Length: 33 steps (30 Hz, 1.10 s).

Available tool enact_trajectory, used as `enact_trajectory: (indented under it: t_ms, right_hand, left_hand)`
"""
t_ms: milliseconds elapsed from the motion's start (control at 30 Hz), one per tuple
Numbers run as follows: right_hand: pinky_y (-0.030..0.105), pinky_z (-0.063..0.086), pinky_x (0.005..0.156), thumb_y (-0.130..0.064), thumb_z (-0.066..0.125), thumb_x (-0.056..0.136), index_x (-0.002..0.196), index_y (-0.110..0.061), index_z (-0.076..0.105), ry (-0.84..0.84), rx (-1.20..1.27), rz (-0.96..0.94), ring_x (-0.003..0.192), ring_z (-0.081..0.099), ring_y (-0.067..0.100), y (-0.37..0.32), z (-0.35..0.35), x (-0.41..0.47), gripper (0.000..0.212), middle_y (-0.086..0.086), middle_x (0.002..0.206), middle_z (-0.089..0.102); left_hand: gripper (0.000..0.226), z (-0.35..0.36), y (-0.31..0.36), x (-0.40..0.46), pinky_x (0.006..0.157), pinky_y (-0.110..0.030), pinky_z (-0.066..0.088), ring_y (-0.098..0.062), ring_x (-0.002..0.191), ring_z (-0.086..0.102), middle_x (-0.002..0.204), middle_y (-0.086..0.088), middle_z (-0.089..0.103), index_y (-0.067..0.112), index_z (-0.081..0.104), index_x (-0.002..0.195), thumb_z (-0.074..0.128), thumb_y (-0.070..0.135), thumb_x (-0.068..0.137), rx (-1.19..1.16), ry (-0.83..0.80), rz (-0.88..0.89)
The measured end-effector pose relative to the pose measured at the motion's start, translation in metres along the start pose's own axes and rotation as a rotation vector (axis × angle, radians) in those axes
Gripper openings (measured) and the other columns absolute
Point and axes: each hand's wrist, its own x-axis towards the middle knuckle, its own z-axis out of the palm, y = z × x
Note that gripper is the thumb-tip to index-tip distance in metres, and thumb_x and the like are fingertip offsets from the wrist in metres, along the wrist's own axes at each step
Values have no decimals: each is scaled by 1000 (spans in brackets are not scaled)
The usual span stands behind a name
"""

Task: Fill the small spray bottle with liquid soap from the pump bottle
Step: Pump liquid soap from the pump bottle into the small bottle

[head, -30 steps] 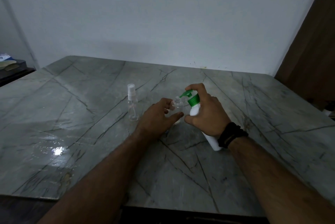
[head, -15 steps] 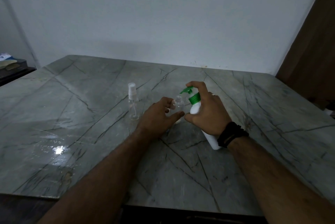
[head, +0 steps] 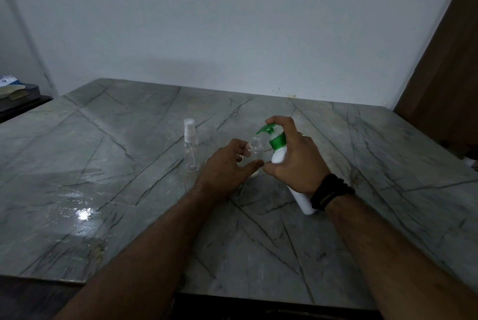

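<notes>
A small clear bottle point(head: 254, 150) with an open neck stands on the marble table point(head: 129, 190), with my left hand point(head: 225, 169) gripping it from the left. My right hand point(head: 294, 162) holds a white pump bottle point(head: 279, 156) with a green pump head point(head: 267, 130), tilted so that its nozzle points over the small bottle's mouth. My index finger rests on top of the pump. The pump bottle's base touches the table near my wrist.
A second clear spray bottle point(head: 191, 149) with a white sprayer top stands to the left of my hands. A wet shiny patch point(head: 82, 213) lies at the table's left. A dark side unit point(head: 18, 97) sits far left, with a wooden panel point(head: 445, 74) at right.
The pump head has risen slightly under my right index finger. Both hands and both bottles stay almost in place.
</notes>
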Motion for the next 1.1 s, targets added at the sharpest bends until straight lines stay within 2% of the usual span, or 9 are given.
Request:
enact_trajectory:
  t_ms: [133, 333, 533, 700, 867, 1100]
  right_hand:
    - [43, 53, 80, -23, 81, 65, 128, -26, 42, -11, 6, 14, 80, 64, 21, 2, 2, 1, 74, 1, 96, 66]
    - [30, 48, 69, -27, 77, 63, 131, -31, 39, 18, 11, 5, 70, 60, 15, 3, 1, 2, 78, -4, 88, 64]
    - [45, 54, 78, -24, 80, 64, 125, -27, 41, -5, 8, 23, 79, 64, 21, 2, 2, 2, 73, 1, 95, 66]
    - [42, 55, 76, -25, 81, 65, 130, -30, 39, 10, 4, 11, 78, 64, 19, 2, 0, 0, 78, -1, 98, 66]
    - [45, 55, 72, -23, 80, 65, 126, -25, 42, -22, 28, 27, 78, 64, 21, 1, 1, 0, 73, 4, 95, 66]
    - [41, 55, 74, -23, 81, 65, 131, -29, 39, -15, 20, 24, 77, 63, 19, 0, -1, 0, 78, 1, 98, 66]
  left_hand:
    - [49, 1, -1, 0, 72, -22, 43, -4, 94, 56, 113, 13, 61, 31, 50, 115, 66, 59, 78, 3, 2, 2]
    - [48, 1, -1, 1, 74, -23, 45, -3, 95, 56, 113, 14, 61, 34, 49, 114, 66, 60, 77, 5, -3, -7]
    - [48, 0, -1, 0, 74, -23, 45, -4, 95, 57, 114, 12, 62, 32, 49, 115, 66, 59, 78, -1, 0, 2]
    - [49, 0, -1, 0, 76, -25, 47, -4, 95, 56, 114, 11, 61, 31, 49, 115, 67, 58, 78, -4, -9, -5]
    - [49, 1, -1, 0, 77, -26, 49, -5, 95, 57, 113, 11, 60, 31, 50, 115, 66, 59, 78, 6, 3, 10]
    - [48, 0, 0, 0, 71, -21, 45, -4, 92, 55, 106, 16, 56, 31, 50, 114, 67, 57, 78, -5, 0, 11]
